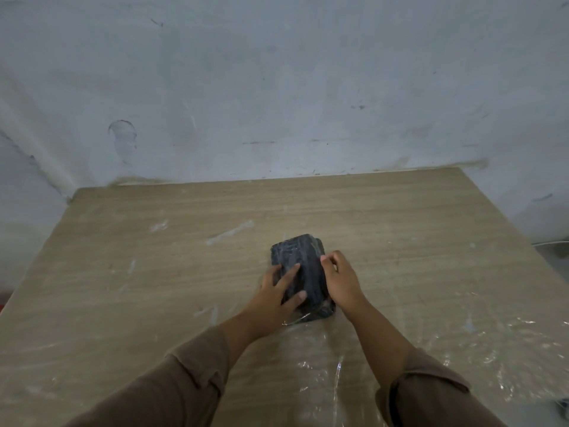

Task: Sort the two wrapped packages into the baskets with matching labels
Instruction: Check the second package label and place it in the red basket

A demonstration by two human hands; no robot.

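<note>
A dark package (303, 260) wrapped in clear film lies near the middle of the wooden table (154, 257). My left hand (277, 295) rests flat on its left side, fingers spread over the top. My right hand (340, 280) presses against its right side, fingers curled at the package's edge. A sheet of clear plastic film (400, 349) trails from the package's near end toward me and to the right. No basket and no second package are in view.
A scuffed grey-white wall (277, 87) stands right behind the table's far edge. Pale smears mark the tabletop. The table's right edge drops off at the far right, with something white beyond it (554, 243).
</note>
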